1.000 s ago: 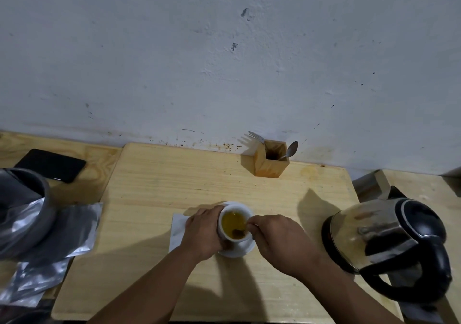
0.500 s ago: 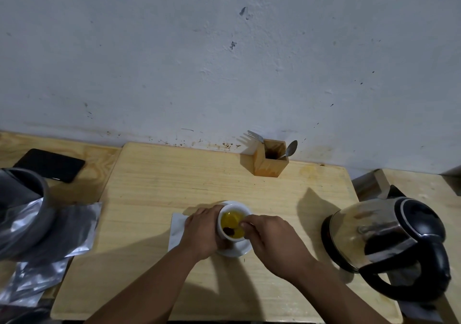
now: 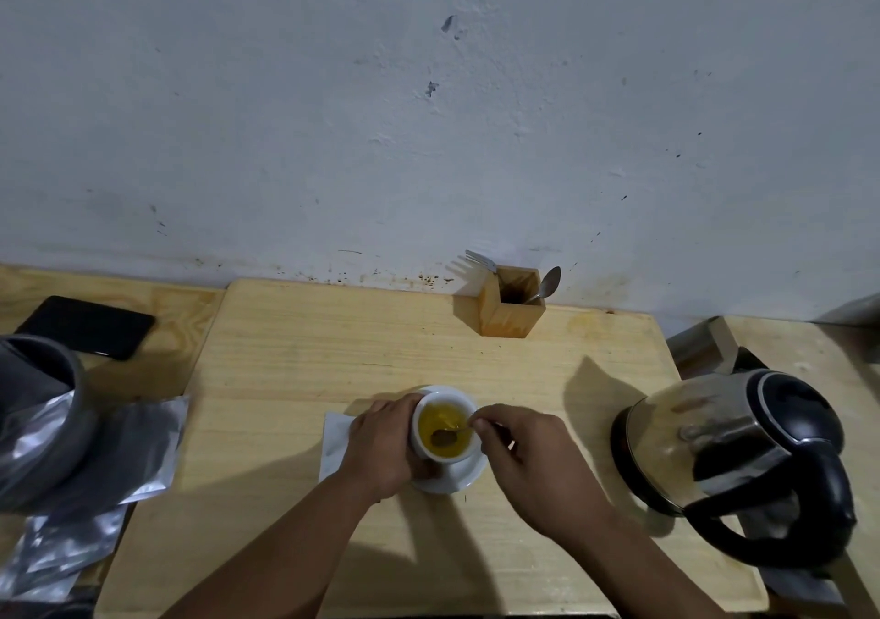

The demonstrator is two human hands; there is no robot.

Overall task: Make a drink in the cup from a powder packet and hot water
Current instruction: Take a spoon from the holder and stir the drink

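At the near centre of the wooden table (image 3: 295, 361): white cup (image 3: 445, 428) of yellow liquid on its saucer (image 3: 457, 478), left hand (image 3: 381, 447) wrapped around the cup's side, right hand (image 3: 528, 461) pinching a small spoon (image 3: 447, 435) dipped in the drink. Step judged: stirring, water apparently already poured, kettle (image 3: 743, 456) standing well apart at right. Next move likely calls for lifting the spoon clear without tipping the cup

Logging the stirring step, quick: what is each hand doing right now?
Left hand: closed around the cup, steadying it.
Right hand: pinching a spoon that dips into the yellow drink.
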